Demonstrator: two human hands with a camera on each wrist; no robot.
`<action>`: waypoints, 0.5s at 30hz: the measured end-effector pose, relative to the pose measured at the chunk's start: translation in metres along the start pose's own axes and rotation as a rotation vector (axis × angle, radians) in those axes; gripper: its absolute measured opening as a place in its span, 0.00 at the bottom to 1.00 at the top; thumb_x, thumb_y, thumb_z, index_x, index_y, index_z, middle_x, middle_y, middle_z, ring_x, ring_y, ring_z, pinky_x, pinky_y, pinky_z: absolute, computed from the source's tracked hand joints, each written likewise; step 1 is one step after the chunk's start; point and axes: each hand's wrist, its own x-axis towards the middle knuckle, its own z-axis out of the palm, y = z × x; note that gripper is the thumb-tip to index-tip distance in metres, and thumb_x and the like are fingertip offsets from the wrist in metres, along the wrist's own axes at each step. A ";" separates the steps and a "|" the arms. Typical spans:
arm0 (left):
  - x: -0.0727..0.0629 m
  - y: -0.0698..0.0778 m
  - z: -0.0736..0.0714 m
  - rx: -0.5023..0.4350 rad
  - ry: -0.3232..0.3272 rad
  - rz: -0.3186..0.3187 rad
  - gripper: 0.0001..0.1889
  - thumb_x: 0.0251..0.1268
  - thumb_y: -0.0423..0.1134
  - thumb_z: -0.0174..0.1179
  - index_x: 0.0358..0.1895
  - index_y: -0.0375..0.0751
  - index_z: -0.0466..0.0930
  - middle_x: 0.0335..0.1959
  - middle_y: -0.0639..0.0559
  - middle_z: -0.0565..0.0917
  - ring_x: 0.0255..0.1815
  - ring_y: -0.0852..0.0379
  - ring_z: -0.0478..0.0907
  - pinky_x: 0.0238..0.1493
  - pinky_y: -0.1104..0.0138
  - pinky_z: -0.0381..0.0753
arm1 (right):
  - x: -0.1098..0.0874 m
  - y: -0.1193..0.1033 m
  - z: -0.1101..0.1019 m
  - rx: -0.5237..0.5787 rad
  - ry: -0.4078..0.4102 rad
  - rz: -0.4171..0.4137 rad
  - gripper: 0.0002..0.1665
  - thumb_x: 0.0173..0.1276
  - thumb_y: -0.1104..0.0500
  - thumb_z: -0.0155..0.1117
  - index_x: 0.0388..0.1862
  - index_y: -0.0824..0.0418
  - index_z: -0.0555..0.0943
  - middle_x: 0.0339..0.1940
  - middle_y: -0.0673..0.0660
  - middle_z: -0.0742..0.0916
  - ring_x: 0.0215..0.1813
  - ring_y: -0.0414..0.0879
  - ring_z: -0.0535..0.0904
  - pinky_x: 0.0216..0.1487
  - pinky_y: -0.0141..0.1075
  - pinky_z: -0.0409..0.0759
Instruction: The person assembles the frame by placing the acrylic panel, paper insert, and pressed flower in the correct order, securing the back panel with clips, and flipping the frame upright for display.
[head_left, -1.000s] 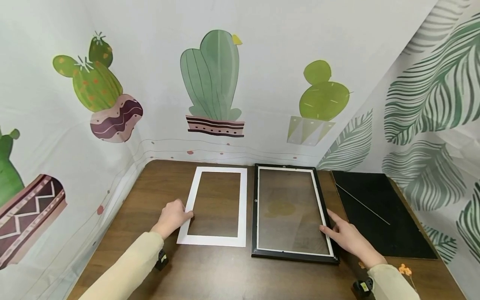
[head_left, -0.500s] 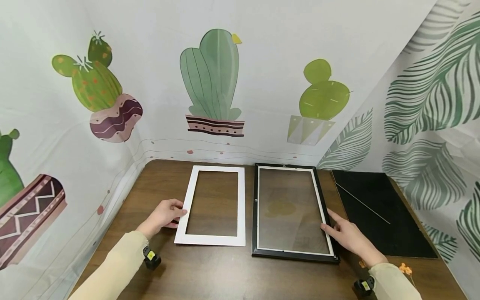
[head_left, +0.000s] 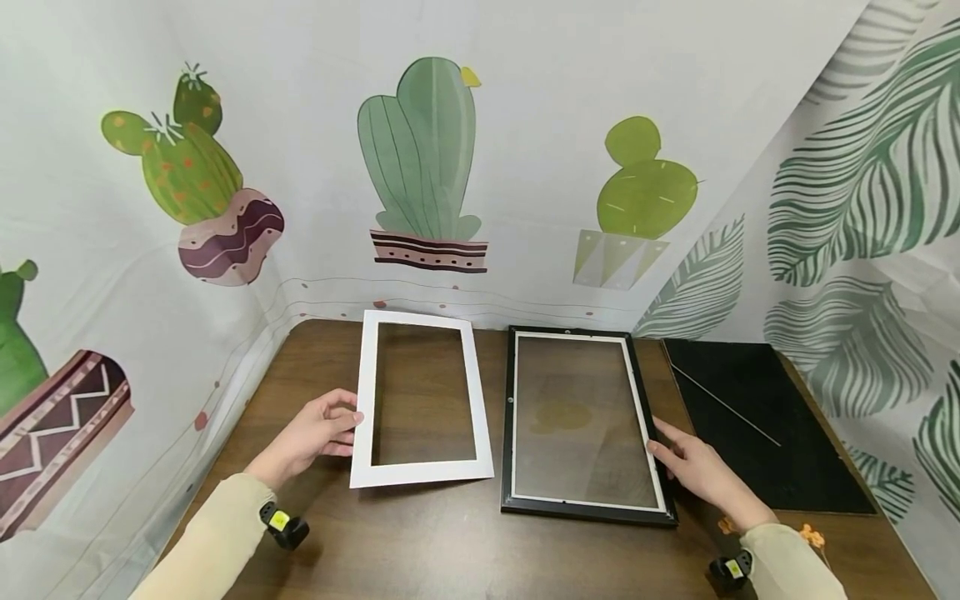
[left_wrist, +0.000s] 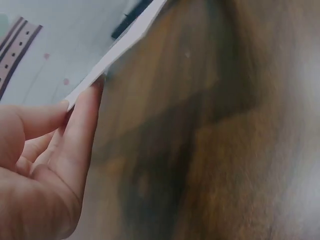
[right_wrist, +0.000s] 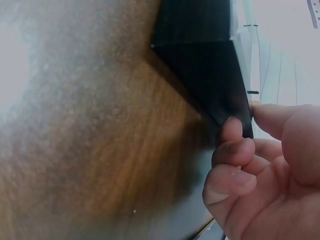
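My left hand [head_left: 315, 432] pinches a white picture mat [head_left: 363, 442] by its left edge, thumb on top and fingers underneath. The mat, a thin card with a rectangular opening, is tilted with its left side raised; the left wrist view shows the card [left_wrist: 107, 61] nearly edge-on between thumb and fingers. To its right lies a black picture frame [head_left: 585, 512] with a white inner border and a clear pane. At the frame's right edge, my right hand [head_left: 701, 473] grips it, thumb over the border. Fingertips curl against the black side [right_wrist: 200, 70] in the right wrist view.
A black backing board [head_left: 765, 467] lies at the right of the brown table [head_left: 420, 542], with a thin rod [head_left: 727, 406] across it. Small orange flowers [head_left: 812, 536] are by the right wrist. A cactus-print cloth [head_left: 525, 167] hangs behind the table.
My left hand has shifted left and raised the mat's left side, so the mat has gone from flat on the table to tilted. The right hand and frame have barely moved.
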 end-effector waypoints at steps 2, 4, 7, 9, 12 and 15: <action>-0.002 0.003 0.000 -0.024 -0.014 0.009 0.17 0.78 0.33 0.59 0.62 0.32 0.67 0.37 0.53 0.86 0.32 0.58 0.85 0.38 0.60 0.89 | 0.001 0.001 0.001 -0.005 0.005 -0.006 0.38 0.82 0.51 0.58 0.78 0.74 0.63 0.22 0.51 0.78 0.27 0.46 0.73 0.27 0.37 0.72; -0.004 0.006 0.001 -0.037 -0.025 0.021 0.17 0.78 0.34 0.59 0.61 0.32 0.67 0.37 0.53 0.87 0.32 0.58 0.85 0.38 0.60 0.89 | 0.001 0.001 0.001 -0.004 0.007 -0.010 0.38 0.82 0.51 0.58 0.78 0.74 0.63 0.22 0.51 0.78 0.26 0.46 0.73 0.27 0.37 0.73; -0.006 0.009 0.004 -0.047 -0.037 0.040 0.17 0.77 0.34 0.60 0.61 0.33 0.68 0.37 0.54 0.87 0.31 0.60 0.85 0.38 0.61 0.89 | 0.002 0.001 0.002 0.000 0.007 -0.016 0.37 0.82 0.51 0.58 0.78 0.74 0.63 0.21 0.51 0.78 0.26 0.46 0.73 0.27 0.37 0.73; -0.008 0.012 0.006 -0.056 -0.043 0.054 0.16 0.77 0.34 0.60 0.60 0.34 0.68 0.36 0.55 0.87 0.31 0.60 0.85 0.37 0.62 0.89 | 0.002 0.000 0.002 0.001 0.008 -0.019 0.37 0.82 0.51 0.58 0.78 0.74 0.64 0.21 0.51 0.78 0.25 0.46 0.73 0.27 0.37 0.73; -0.010 0.017 0.008 -0.069 -0.050 0.075 0.16 0.77 0.34 0.60 0.60 0.33 0.68 0.36 0.55 0.87 0.31 0.60 0.85 0.36 0.63 0.89 | 0.002 0.000 0.002 -0.002 0.010 -0.024 0.37 0.82 0.51 0.58 0.78 0.74 0.64 0.21 0.51 0.78 0.25 0.46 0.74 0.27 0.37 0.73; -0.012 0.025 0.009 -0.063 -0.047 0.091 0.17 0.77 0.34 0.60 0.61 0.32 0.67 0.36 0.55 0.87 0.31 0.60 0.86 0.36 0.63 0.89 | 0.002 0.000 0.002 -0.007 0.012 -0.029 0.37 0.82 0.52 0.58 0.78 0.74 0.64 0.21 0.51 0.78 0.24 0.45 0.73 0.27 0.37 0.73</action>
